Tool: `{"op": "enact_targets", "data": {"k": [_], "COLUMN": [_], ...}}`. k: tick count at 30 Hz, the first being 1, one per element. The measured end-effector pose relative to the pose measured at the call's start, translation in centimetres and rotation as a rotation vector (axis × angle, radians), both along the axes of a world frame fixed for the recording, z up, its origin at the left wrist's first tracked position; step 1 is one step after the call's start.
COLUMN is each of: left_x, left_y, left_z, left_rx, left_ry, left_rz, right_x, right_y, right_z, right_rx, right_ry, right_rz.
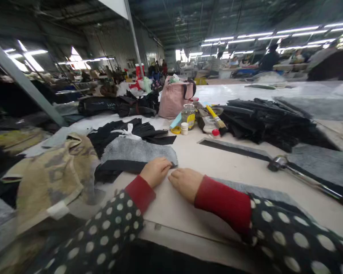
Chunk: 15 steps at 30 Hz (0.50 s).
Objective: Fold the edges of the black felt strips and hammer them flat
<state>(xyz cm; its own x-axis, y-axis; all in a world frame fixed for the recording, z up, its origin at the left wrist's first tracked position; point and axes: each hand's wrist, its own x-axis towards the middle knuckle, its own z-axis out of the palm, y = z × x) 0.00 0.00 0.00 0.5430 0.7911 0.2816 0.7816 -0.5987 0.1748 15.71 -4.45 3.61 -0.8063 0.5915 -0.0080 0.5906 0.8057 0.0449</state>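
A grey fabric piece with a black band along its near edge lies on the table. My left hand is closed at the right end of that piece, fingers bent over its black corner. Close beside it, my right hand rests low over the tabletop with its fingers curled together. Whatever may be under those fingertips is hidden. Behind the grey piece, a stack of black fabric pieces is bound with a white tie.
A hammer-like metal tool lies at right beside a grey-and-black strip. Farther back stand a glass jar, a yellow-handled brush, a pink bag and a black fabric pile. Patterned cloth hangs at left.
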Motion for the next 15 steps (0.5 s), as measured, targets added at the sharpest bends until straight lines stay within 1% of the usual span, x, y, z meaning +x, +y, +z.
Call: {"op": "enact_targets", "data": {"k": [2,4,9,12,15], "left_x": [-0.1,-0.1,0.1,0.0,-0.9], "left_y": [-0.1,-0.2,-0.2,0.1,0.9], "left_z": [0.2,0.3,0.4,0.4,0.5], "left_rx": [0.002,0.010,0.026,-0.011,-0.012], "left_ry": [0.003,0.004,-0.014,-0.101,-0.270], "left_rz": [-0.017,-0.008,0.105,0.155,0.226], "right_x": [-0.7,-1.2,-1.4,-1.4,-1.6], "right_y": [1.0,1.6,1.8,2.0,2.4], "right_z": [0.0,-0.2,-1.1,-1.1,-0.9], "right_rx": [0.001,0.013,0.085,0.076,0.049], "right_ry": [-0.042,-0.060,-0.011,0.016,0.015], "right_rz": [-0.098,-0.163,-0.218,-0.270,-0.288]}}
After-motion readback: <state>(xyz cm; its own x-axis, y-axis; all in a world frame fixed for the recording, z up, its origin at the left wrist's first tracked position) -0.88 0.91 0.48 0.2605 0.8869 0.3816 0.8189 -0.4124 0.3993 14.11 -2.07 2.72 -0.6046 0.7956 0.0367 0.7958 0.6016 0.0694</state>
